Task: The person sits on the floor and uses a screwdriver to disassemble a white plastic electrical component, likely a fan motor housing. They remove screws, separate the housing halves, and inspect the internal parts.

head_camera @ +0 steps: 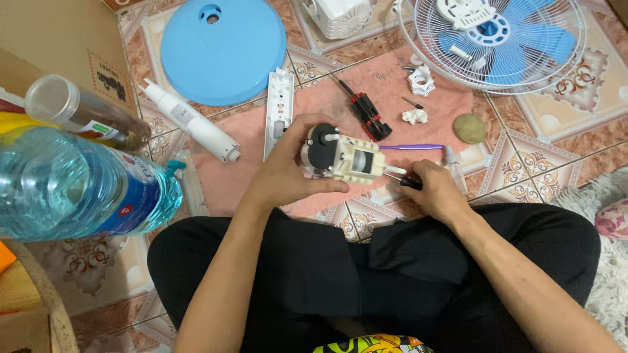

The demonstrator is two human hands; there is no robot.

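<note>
Head view: you sit cross-legged on the tiled floor [562,124], and your left hand [282,171] wraps the fan motor [341,157] from its left side, thumb under and fingers curled over the black round end, so the cream housing faces up toward you and stays steady. The motor sits just above your lap, at the centre of the frame, over the near edge of the pink cloth [333,108]. Your right hand [437,191] is at 4 o'clock from the motor, fingers clenched around a small dark-handled screwdriver [404,179] whose tip meets the motor's right end; the low, pinched grip looks meant for fine turning, though I cannot tell whether the tip is seated in a screw.

The cloth seems to serve as a parts mat: at 12 o'clock from the motor lies a red-and-black screwdriver [367,116], at 1 o'clock 2 small white plastic pieces [418,98], and a purple-handled tool [412,147] lies just beside the motor at 3 o'clock. The blue round base [222,55] lies at 11 o'clock, the white tube [193,121] at 10 o'clock, and the wire guard with blue blades [500,42] at 1 o'clock, all well apart from your hands. A clear water bottle [72,186] looms at 9 o'clock, close to the camera.
</note>
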